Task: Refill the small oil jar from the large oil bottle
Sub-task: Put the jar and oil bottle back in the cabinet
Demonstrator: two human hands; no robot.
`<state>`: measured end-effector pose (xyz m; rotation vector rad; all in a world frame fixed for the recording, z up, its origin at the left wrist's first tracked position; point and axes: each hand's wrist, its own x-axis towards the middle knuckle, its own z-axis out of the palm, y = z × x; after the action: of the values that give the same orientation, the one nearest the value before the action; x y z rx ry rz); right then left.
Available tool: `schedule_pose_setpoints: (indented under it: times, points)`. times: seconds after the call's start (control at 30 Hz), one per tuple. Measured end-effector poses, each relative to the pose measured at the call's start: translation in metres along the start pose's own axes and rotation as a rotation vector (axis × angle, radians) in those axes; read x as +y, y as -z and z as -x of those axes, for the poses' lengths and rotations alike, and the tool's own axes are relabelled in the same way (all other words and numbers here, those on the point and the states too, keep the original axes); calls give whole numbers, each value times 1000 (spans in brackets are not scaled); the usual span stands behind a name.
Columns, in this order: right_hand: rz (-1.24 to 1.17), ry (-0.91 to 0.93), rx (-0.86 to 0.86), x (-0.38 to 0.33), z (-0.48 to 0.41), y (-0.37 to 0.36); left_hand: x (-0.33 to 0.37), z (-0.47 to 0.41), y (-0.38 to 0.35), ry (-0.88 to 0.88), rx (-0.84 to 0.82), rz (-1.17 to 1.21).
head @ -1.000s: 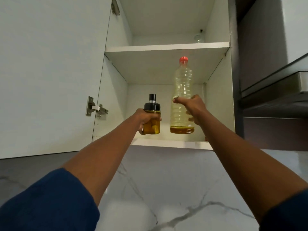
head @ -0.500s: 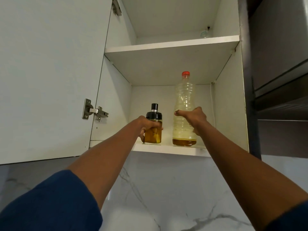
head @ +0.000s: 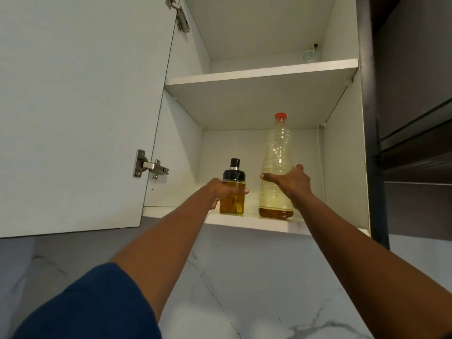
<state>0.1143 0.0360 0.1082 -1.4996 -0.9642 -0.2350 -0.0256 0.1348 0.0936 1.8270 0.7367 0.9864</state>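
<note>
Hands both up inside the open cupboard. My left hand (head: 221, 189) is wrapped round the small oil jar (head: 232, 200), fingers curled across the glass just under its black lid (head: 234, 171). The jar stands upright on the bottom shelf (head: 247, 220), near the front edge, filled with amber oil nearly to the lid. My right hand (head: 292, 182) grips the large oil bottle (head: 277, 148) at mid-height: thumb across the front, fingers going round its right side, one fingertip lifted. The bottle is upright on the same shelf, right of the jar, with a clear gap between them. Red cap (head: 280, 115) on; only a shallow band of oil at the base.

Surroundings: upper shelf (head: 256, 74) hangs above the cap, not touching. Cupboard door (head: 73, 106) is swung open at left, with a metal hinge (head: 149, 166) on it. White cable (head: 321, 155) runs down the rear right corner behind the bottle. Small glass item (head: 308, 55) at the back of the upper shelf; I cannot identify it. Dark cabinet (head: 415, 106) adjoins at right. Marble-veined surface (head: 244, 277) lies below the cupboard. Blue sleeve (head: 93, 307) covers my left upper arm.
</note>
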Motion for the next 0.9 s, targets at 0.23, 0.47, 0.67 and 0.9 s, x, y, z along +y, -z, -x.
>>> schedule_pose_setpoints:
  times: [0.23,0.47,0.67,0.9]
  points:
    - [188,208,145,-30,73,-16,-19,58,26,-232,457,99]
    - [22,363,19,-97,195,-53,-50,151,74,-445,862,286]
    - [-51,503,-138,-175,297,-75,-74,235,125,-441,1174,388]
    - [-142,543,-303,-261,388,-92,-86,318,198,-531,1387,626]
